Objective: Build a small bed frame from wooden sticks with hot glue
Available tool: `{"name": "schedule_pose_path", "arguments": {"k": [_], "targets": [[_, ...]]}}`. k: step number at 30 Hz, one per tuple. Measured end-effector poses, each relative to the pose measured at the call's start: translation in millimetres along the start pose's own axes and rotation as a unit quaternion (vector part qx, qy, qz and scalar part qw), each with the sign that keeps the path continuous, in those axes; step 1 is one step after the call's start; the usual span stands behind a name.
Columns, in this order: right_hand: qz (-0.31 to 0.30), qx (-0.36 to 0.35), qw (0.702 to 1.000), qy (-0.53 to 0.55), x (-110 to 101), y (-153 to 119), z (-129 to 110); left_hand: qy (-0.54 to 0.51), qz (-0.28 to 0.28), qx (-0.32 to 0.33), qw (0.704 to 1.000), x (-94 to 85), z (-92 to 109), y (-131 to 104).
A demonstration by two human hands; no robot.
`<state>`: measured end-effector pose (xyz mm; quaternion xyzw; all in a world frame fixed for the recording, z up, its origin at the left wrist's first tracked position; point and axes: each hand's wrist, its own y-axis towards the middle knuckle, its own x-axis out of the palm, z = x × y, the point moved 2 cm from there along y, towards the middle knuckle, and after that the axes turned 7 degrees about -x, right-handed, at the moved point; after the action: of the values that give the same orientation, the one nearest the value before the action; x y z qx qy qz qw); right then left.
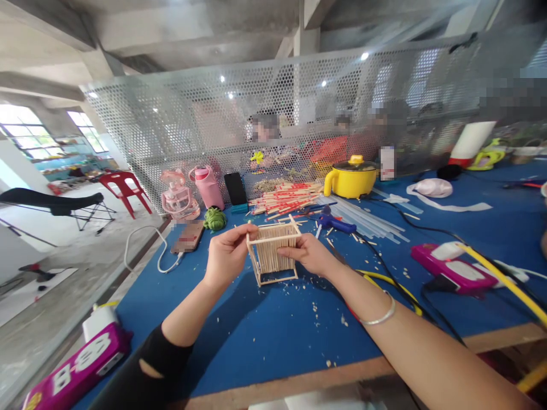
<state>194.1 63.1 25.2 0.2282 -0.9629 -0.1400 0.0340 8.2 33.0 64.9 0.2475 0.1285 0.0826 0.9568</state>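
A small box-shaped frame of thin wooden sticks is held up over the blue table, with one side filled by a row of upright sticks. My left hand pinches its upper left corner between thumb and fingers. On the right side, my right hand grips the frame, its thumb lying across the front of the stick row. Behind the frame lies a pile of red-tipped wooden sticks. A blue glue gun rests just beyond my right hand, beside several translucent glue sticks.
Green yarn, a phone on a cable, a pink bottle and a yellow electric pot stand toward the back. Purple power strips and cords lie at the right. A perforated screen borders the table; people are behind it.
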Motion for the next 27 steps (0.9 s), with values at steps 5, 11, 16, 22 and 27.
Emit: {"name": "schedule_pose_path", "arguments": {"k": [5,11,16,22,27], "targets": [[-0.002,0.0,1.0,-0.006,0,0,-3,0.009,0.006,0.008,1.0,1.9,-3,0],[-0.009,-0.014,0.999,-0.035,-1,-2,-6,-0.091,-0.101,-0.03,0.99,6.1,-12,-8],[-0.009,-0.029,0.997,-0.065,-4,-4,-8,-0.098,0.025,-0.087,0.991,-24.9,-29,-1],[-0.008,-0.025,0.997,-0.066,-5,-5,-7,-0.09,0.064,-0.185,0.976,-34.5,-32,10],[0.002,-0.006,0.999,-0.052,-5,-3,-3,-0.154,-0.086,-0.274,0.945,-10.8,3,11]]}}
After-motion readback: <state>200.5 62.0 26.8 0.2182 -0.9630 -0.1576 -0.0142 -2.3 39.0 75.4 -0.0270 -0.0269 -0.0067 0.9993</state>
